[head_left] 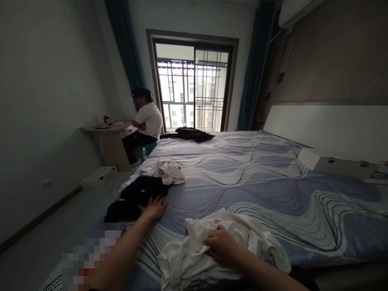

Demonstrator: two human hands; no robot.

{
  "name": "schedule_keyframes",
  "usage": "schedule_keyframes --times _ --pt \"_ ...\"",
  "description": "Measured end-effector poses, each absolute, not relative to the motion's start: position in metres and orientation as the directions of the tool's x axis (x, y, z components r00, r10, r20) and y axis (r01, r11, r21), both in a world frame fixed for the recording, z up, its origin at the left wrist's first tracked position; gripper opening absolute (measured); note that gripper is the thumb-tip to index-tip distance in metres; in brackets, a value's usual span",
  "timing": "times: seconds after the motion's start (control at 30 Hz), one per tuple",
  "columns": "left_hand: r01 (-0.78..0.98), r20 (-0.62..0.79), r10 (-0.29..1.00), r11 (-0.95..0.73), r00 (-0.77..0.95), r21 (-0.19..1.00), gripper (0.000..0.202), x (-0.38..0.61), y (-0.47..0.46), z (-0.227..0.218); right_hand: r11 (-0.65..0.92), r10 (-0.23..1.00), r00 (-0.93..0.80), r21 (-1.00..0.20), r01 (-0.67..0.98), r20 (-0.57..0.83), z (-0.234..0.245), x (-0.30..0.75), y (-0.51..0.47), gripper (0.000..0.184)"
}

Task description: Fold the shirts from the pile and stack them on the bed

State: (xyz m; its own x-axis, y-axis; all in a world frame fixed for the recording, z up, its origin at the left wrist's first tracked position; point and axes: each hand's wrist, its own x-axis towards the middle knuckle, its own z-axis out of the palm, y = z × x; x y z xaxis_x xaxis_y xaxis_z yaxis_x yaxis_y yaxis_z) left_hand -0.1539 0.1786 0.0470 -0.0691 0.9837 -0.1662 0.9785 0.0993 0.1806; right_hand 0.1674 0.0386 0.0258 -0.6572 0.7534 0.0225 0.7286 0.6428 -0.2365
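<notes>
Progress: 4 garments in view, none laid flat or folded, all in heaps.
- white T-shirt [194, 258], the biggest heap, crumpled at the near edge of the bed [257, 173], a small yellow print showing on top. My right hand [222, 246] sits on it knuckles up, fingers curled into the cloth and bunching a fold.
- black garment [133, 198], rumpled at the near left corner. My left hand [154, 208] lies flat beside it, fingers spread, fingertips touching its edge.
- smaller white garment [168, 171], wadded just beyond the black one and touching it.
- dark garment [189, 133], far off at the bed's other end, untouched.

Room: dim bedroom, grey walls, daylight from 1 barred balcony door [192, 95] with teal curtains [127, 48] on both sides; air conditioner [297, 10] high on the right wall.
Surface: large bed under a blue-purple sheet with white wavy lines, lying fairly smooth; white headboard [324, 129] along the right side.
Another person [148, 121] in a white top sits at a small desk [106, 133] by the left wall (back to me, hands not near the bed).
White box [98, 176] on the floor below the desk.
</notes>
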Motion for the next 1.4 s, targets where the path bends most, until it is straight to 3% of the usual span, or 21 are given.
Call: schedule_keyframes --times 0.13,0.2,0.27,0.33,0.4,0.47,0.67,0.8,0.87,0.97,1.07,1.17,1.3,1.4 --pt "0.961 -0.142 0.981 0.162 -0.132 0.225 0.07 -0.132 0.143 0.051 0.635 0.766 -0.627 -0.312 0.706 0.14 0.025 0.166 0.04 0.016" --pt "0.924 -0.058 0.998 0.027 -0.006 0.381 0.071 -0.114 0.103 0.043 0.601 0.798 -0.557 -0.359 0.714 0.228 0.025 0.171 0.047 0.025" --pt "0.815 -0.004 0.98 -0.162 0.197 0.556 0.067 -0.098 0.055 0.029 0.529 0.849 -0.476 -0.4 0.748 0.23 0.025 0.178 0.058 0.046" --pt "0.795 0.039 0.965 -0.236 0.259 0.56 0.072 -0.088 0.012 0.013 0.469 0.881 -0.447 -0.416 0.779 0.156 0.027 0.185 0.067 0.062" --pt "0.816 0.089 0.966 -0.252 0.241 0.52 0.066 -0.083 -0.015 0.002 0.435 0.889 -0.455 -0.419 0.797 0.059 0.032 0.189 0.073 0.058" --pt "0.814 0.114 0.975 -0.224 0.193 0.536 0.045 -0.082 -0.02 0.002 0.367 0.91 -0.414 -0.392 0.844 -0.039 0.043 0.189 0.072 0.043" --pt "0.686 0.145 0.982 -0.19 0.123 0.702 0.039 -0.095 0.048 0.059 -0.02 0.993 -0.009 -0.245 0.969 -0.116 0.116 0.198 0.043 0.042" --pt "0.794 0.128 0.988 -0.149 0.09 0.589 0.037 -0.1 0.089 0.073 -0.054 0.985 0.025 -0.169 0.984 -0.169 0.142 0.217 0.036 0.035" --pt "0.865 0.074 0.994 -0.104 0.078 0.491 0.037 -0.101 0.094 0.058 0.047 0.994 -0.062 -0.156 0.987 -0.094 0.129 0.227 0.041 0.027" --pt "0.873 0.102 0.981 -0.192 0.163 0.449 0.04 -0.107 0.084 0.024 0.272 0.955 -0.295 -0.324 0.906 -0.022 0.087 0.238 0.053 0.017" --pt "0.826 0.207 0.951 -0.304 0.232 0.475 0.053 -0.114 0.069 -0.003 0.246 0.952 -0.304 -0.503 0.829 -0.035 0.048 0.248 0.064 0.018" --pt "0.735 0.245 0.942 -0.332 0.228 0.591 0.047 -0.117 0.065 -0.005 0.222 0.973 -0.219 -0.503 0.835 0.065 0.038 0.258 0.079 0.025" --pt "0.532 0.281 0.954 -0.186 -0.104 0.826 0.054 -0.12 0.081 0.024 0.237 0.936 -0.074 -0.46 0.855 0.346 0.069 0.269 0.106 0.037" --pt "0.484 0.267 0.904 -0.079 -0.333 0.871 0.053 -0.128 0.1 0.049 0.179 0.876 0.061 -0.44 0.88 0.478 0.086 0.267 0.122 0.036"
